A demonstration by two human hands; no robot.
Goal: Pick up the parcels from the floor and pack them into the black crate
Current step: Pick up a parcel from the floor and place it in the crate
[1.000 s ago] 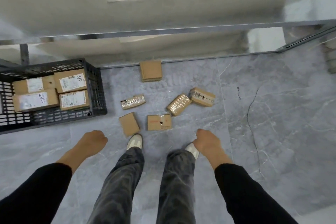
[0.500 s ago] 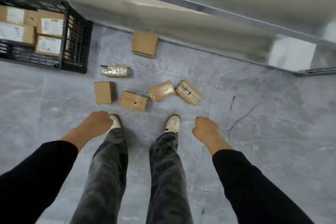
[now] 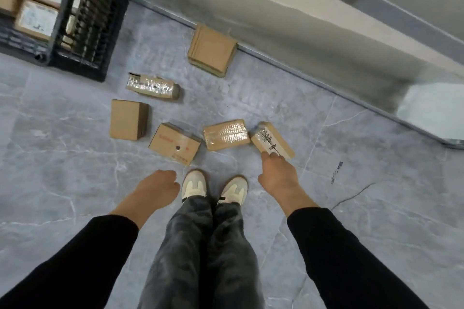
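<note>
— Where are the parcels?

— Six lie on the grey floor [image 3: 75, 183], near the feet. The one with the black print [image 3: 272, 140] is on the right, touching a shiny taped one [image 3: 226, 135]. The black crate [image 3: 85, 32] sits up in the left corner with some boxes [image 3: 37, 19] packed inside already.

— So is the job done?

— No. I think part is done and six are left.

— What are the hands doing?

— The right hand [image 3: 277, 174] reaches down, fingertips at the printed parcel's near end. I cannot tell if it grips yet. The left hand [image 3: 157, 188] hangs in a loose fist, holding nothing.
</note>
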